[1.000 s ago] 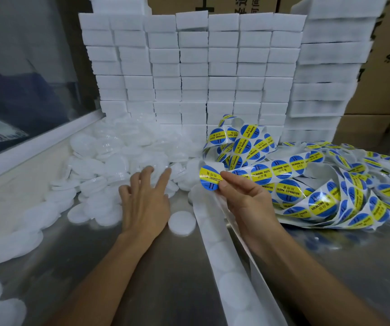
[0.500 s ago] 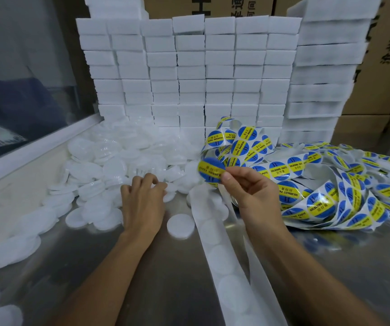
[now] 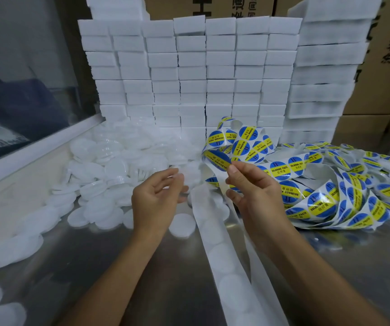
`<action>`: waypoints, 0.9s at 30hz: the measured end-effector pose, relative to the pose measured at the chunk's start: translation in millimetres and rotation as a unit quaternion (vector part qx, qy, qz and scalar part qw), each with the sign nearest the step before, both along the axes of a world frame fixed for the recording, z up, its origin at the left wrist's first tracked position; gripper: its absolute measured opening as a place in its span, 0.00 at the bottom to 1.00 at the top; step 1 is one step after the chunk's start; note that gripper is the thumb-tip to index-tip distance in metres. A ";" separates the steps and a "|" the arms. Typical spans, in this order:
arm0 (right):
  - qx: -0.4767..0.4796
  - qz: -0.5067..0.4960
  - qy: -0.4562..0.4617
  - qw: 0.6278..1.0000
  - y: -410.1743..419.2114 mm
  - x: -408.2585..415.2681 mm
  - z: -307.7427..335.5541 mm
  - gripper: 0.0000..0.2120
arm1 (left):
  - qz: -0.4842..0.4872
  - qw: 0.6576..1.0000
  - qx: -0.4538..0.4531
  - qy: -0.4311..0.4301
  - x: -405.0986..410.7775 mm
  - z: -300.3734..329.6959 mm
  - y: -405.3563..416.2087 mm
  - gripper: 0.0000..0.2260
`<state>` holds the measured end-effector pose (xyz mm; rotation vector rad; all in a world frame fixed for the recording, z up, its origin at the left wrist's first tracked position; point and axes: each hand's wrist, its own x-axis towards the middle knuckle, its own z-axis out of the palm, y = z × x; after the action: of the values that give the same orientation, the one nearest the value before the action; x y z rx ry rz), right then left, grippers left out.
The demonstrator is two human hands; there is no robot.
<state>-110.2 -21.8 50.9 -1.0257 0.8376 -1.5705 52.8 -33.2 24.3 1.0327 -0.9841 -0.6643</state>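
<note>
On a steel table (image 3: 165, 285), white discs (image 3: 109, 161), stacked blocks (image 3: 191, 74), cartons (image 3: 386, 67)

**Both Hands Up, Both Full**

We reach forward with both forearms bare, and they draw together toward the middle. Our left hand (image 3: 156, 198) is lifted with the back toward us and the fingers curled, gripping a white disc (image 3: 177, 176) at the fingertips. Our right hand (image 3: 257, 194) is level with it, near but not touching. Its thumb and forefinger pinch a blue and yellow sticker (image 3: 217, 161) by the edge, and the remaining fingers are loosely bent beneath.
</note>
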 end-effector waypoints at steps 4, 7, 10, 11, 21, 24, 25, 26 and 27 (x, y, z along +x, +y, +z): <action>0.017 -0.006 -0.022 1.000 -0.9 -3.2 3.2 0.04 | -0.019 0.999 0.017 0.035 -3.9 3.2 2.9 0.08; 0.012 -0.009 -0.034 0.999 -0.8 -3.0 4.4 0.04 | -0.049 0.996 0.030 0.070 -3.1 3.9 2.0 0.11; 0.002 -0.012 -0.034 0.999 -1.3 -3.4 3.3 0.06 | -0.110 0.981 0.049 0.150 -2.1 6.5 1.7 0.10; 0.000 -0.013 -0.030 0.999 -1.6 -3.6 2.8 0.06 | -0.129 0.975 0.053 0.174 -2.3 7.3 2.0 0.09; -0.058 -0.029 0.075 0.995 0.5 -0.6 -1.6 0.04 | -0.192 0.959 0.048 0.204 -4.2 9.7 3.8 0.13; -0.057 -0.023 0.072 0.995 1.3 0.2 -2.7 0.04 | -0.204 0.957 0.047 0.199 -5.2 10.4 4.6 0.09; -0.056 -0.022 0.072 0.996 1.5 0.4 -3.0 0.04 | -0.206 0.957 0.048 0.197 -5.2 10.6 5.0 0.08; -0.055 -0.021 0.072 0.996 1.5 0.4 -3.0 0.04 | -0.206 0.957 0.048 0.196 -5.3 10.9 5.2 0.07; -0.054 -0.020 0.072 0.996 1.4 0.5 -2.9 0.04 | -0.207 0.957 0.049 0.195 -5.2 11.1 5.4 0.07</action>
<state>-109.7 -20.4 47.9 -1.2184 0.8847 -1.6033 47.6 -27.8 35.4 0.7401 -0.8256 -1.2242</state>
